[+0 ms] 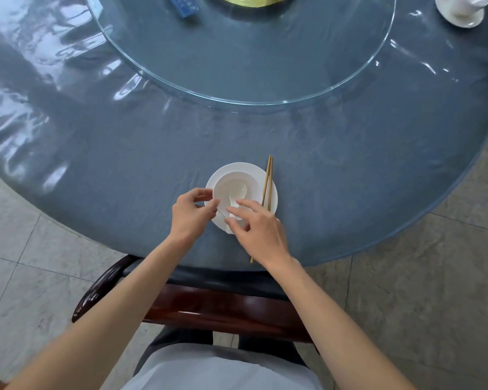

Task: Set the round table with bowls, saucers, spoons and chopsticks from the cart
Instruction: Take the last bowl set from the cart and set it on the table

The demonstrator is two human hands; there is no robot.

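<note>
A white saucer (261,175) lies near the front edge of the round table (124,153). A white bowl (228,184) stands on it, with a white spoon (238,192) lying inside, handle toward me. A pair of wooden chopsticks (268,181) rests across the saucer's right rim. My left hand (189,213) touches the bowl's left rim with thumb and fingertips. My right hand (258,230) pinches the spoon's handle at the bowl's near edge and covers the chopsticks' lower part.
A glass turntable (251,52) fills the table's middle, carrying a blue box (185,5) and a gold dish (251,0). Another white place setting (461,9) stands at the far right. A dark wooden chair (209,302) is between me and the table.
</note>
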